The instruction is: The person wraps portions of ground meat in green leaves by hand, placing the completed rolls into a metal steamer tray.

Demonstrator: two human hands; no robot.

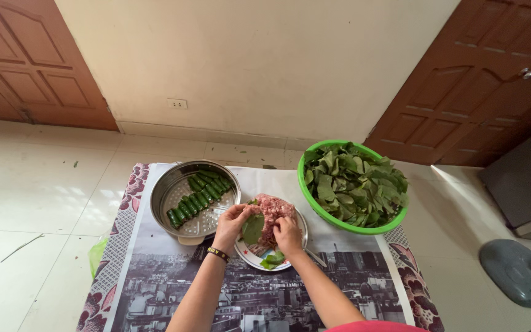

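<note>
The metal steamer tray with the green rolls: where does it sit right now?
In the head view, the metal steamer tray sits on the mat's left side, just left of the plate of minced meat, beside the left hand.

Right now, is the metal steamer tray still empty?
No, the metal steamer tray already holds two rows of green leaf rolls, left of the plate with minced meat.

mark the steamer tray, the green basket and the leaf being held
steamer tray (168,184), head view, bare left inner wall.
green basket (314,208), head view, front-left rim.
leaf (253,229), head view, middle of the blade between both hands.
</note>
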